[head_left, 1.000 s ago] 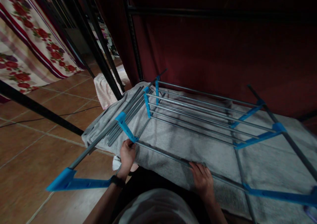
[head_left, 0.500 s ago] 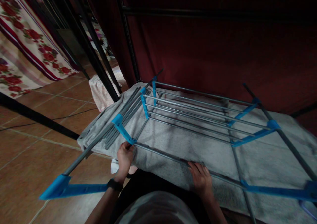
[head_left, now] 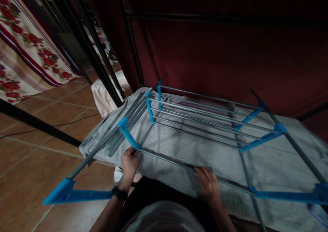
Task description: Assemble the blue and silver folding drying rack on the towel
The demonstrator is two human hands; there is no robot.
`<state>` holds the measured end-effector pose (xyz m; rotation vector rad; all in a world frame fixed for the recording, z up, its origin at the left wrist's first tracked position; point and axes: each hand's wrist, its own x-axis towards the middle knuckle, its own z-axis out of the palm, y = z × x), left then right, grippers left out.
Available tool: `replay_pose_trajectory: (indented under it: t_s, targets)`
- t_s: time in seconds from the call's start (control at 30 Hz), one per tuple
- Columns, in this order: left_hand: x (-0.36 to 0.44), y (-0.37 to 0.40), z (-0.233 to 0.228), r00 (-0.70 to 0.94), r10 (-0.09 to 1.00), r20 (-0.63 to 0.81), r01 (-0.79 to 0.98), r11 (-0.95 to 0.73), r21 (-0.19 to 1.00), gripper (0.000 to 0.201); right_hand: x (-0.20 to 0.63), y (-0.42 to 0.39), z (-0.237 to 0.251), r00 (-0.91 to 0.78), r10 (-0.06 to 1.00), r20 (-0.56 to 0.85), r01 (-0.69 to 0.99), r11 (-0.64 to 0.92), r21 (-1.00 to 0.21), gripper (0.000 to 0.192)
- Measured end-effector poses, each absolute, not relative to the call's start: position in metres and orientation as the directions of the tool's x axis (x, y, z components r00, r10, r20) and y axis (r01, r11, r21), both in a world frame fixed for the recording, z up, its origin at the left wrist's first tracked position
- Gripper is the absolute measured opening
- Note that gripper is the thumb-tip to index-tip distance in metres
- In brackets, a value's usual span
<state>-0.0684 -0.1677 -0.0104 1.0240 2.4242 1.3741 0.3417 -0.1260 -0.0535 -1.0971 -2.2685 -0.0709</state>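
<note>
Our left hand (head_left: 129,165) has its fingers curled shut around the near rod (head_left: 166,159) of the drying rack (head_left: 205,122), right where that rod meets a blue plastic joint (head_left: 129,133); gripping at the joint probably gives us the firmest hold on the frame. Our right hand (head_left: 208,186) lies farther along the same rod with its fingers spread fairly flat over it, pressing down rather than wrapping; we cannot tell whether the thumb closes underneath. With the two hands set apart on one rod, the rack seems held steady and level. The rack itself lies low and nearly flat on a grey blanket (head_left: 269,170), which cushions it from the tiled floor (head_left: 30,160) and keeps the rods from sliding. A bundle of loose grey rods (head_left: 128,122) rests on the blanket just left of the rack. Beyond the rack hangs a dark red curtain (head_left: 217,61), and left of the rack, well apart, hangs a flowered cloth (head_left: 23,51).
</note>
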Motion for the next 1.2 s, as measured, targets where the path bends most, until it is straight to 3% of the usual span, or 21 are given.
replay_pose_trajectory:
  t_s: [0.47, 0.9, 1.2]
  targets:
    - [-0.065, -0.163, -0.02, -0.743, 0.649, 0.161, 0.474, 0.341, 0.812, 0.038, 0.341, -0.123, -0.06, -0.445, 0.689, 0.572, 0.712, 0.66, -0.24, 0.029]
    - [-0.068, -0.166, -0.027, -0.747, 0.647, 0.156, 0.457, 0.328, 0.827, 0.042, 0.342, -0.124, -0.055, -0.488, 0.707, 0.512, 0.723, 0.656, -0.216, 0.029]
    - [-0.064, -0.166, -0.023, -0.73, 0.657, 0.187, 0.496, 0.322, 0.806, 0.036, 0.342, -0.123, -0.055, -0.491, 0.722, 0.488, 0.732, 0.645, -0.218, 0.029]
